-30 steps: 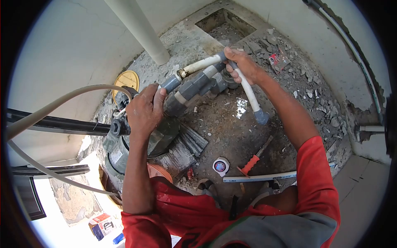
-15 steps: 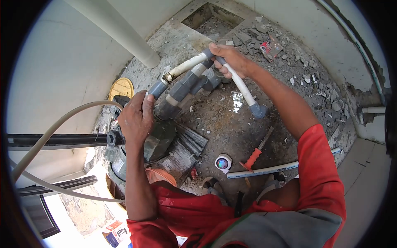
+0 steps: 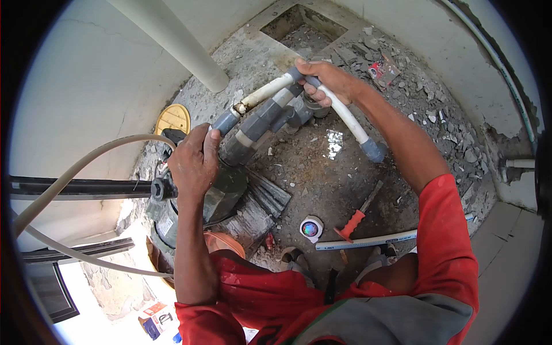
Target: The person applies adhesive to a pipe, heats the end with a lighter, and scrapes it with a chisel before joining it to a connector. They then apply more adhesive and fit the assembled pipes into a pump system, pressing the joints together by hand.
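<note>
A white PVC pipe (image 3: 265, 93) with grey fittings runs between my hands. My left hand (image 3: 195, 161) is wrapped around its near end, at the grey coupling (image 3: 226, 121). My right hand (image 3: 330, 81) is closed around the bend at the far end, by the grey elbow (image 3: 295, 73). From there a second white length (image 3: 345, 114) slants down to another grey elbow (image 3: 374, 150), whose end hangs free. Just under the held pipe stand thicker grey pipe fittings (image 3: 259, 122), rising from a dark green water pump (image 3: 227, 195) partly hidden by my left arm.
On the dirty floor lie a tape measure (image 3: 311, 229), an orange-handled chisel (image 3: 352, 224) and a loose white pipe (image 3: 368, 240). Rubble (image 3: 425, 109) covers the right side. A square pit (image 3: 302, 31) is at the back, near an upright pipe (image 3: 172, 40). A hose (image 3: 86, 167) arches at left.
The free lower elbow of the held pipe has swung slightly right along with my right hand. My left hand keeps its hold. The whole view has shifted a little.
</note>
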`<state>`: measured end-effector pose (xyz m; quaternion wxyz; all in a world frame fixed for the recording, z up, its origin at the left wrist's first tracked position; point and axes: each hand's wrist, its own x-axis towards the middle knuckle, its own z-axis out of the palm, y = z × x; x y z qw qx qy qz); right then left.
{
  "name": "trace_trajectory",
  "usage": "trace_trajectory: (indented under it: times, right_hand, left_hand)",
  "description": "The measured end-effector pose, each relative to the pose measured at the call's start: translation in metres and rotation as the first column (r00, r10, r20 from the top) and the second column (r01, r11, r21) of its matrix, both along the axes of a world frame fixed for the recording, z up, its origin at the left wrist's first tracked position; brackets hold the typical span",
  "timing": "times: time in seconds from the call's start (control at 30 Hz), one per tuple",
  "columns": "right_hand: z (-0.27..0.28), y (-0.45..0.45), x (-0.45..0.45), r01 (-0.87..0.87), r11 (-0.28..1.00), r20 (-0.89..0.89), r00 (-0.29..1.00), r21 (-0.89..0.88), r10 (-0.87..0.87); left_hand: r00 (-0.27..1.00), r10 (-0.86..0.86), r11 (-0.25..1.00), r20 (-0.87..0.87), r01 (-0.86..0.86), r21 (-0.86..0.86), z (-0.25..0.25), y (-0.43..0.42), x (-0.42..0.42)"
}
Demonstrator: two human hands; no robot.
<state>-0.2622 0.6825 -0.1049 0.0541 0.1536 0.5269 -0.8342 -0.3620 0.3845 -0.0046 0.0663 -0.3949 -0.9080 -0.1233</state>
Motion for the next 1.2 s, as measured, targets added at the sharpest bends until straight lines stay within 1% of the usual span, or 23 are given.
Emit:
trace_trajectory:
  times: [0.13, 0.23, 0.33, 0.43, 0.53, 0.63, 0.73, 0.83, 0.93, 1.03, 1.2]
  right_hand:
    - [0.003, -0.004, 0.005, 0.025, 0.998, 0.043, 0.999, -0.056, -0.022]
    - [-0.003, -0.01, 0.01, 0.082, 0.992, 0.034, 0.996, -0.097, -0.08]
    - [-0.019, -0.021, 0.015, 0.135, 0.978, -0.089, 0.985, -0.161, -0.15]
    - [-0.023, -0.026, 0.017, 0.174, 0.97, -0.108, 0.975, -0.169, -0.193]
    - [-0.021, -0.027, 0.019, 0.22, 0.964, -0.117, 0.964, -0.149, -0.238]
    - [-0.022, -0.032, 0.022, 0.292, 0.951, -0.18, 0.935, -0.105, -0.307]
    - [-0.026, -0.036, 0.026, 0.313, 0.944, -0.257, 0.909, -0.1, -0.329]
    - [-0.029, -0.047, 0.027, 0.433, 0.901, -0.238, 0.873, -0.027, -0.426]
    - [-0.035, -0.053, 0.03, 0.485, 0.875, -0.295, 0.837, 0.007, -0.462]
    - [-0.036, -0.047, 0.03, 0.429, 0.902, -0.291, 0.871, 0.056, -0.396]
    - [-0.035, -0.051, 0.028, 0.438, 0.899, -0.233, 0.875, 0.002, -0.425]
  left_hand:
    - [1.0, -0.004, 1.0, -0.008, 0.003, -0.024, 0.0, 0.0, -0.001]
    - [1.0, -0.021, 1.0, -0.003, 0.021, 0.005, 0.001, 0.0, -0.001]
    - [1.0, -0.012, 1.0, -0.002, 0.012, -0.008, 0.003, 0.002, 0.001]
    - [1.0, -0.016, 1.0, -0.015, 0.016, 0.01, 0.003, 0.002, 0.002]
    - [1.0, 0.011, 1.0, 0.005, -0.011, -0.014, 0.004, 0.002, 0.003]
    - [1.0, 0.0, 1.0, 0.002, 0.0, 0.007, 0.003, 0.001, 0.002]
    - [1.0, -0.009, 1.0, 0.017, 0.009, 0.015, 0.004, 0.002, 0.003]
    - [1.0, -0.011, 1.0, 0.009, 0.011, 0.017, 0.006, 0.003, 0.004]
    - [1.0, -0.012, 1.0, 0.012, 0.012, 0.012, 0.005, 0.002, 0.003]
    - [1.0, -0.004, 1.0, 0.019, 0.005, -0.011, 0.006, 0.002, 0.002]
    - [1.0, -0.022, 1.0, -0.002, 0.022, 0.003, 0.006, 0.002, 0.002]
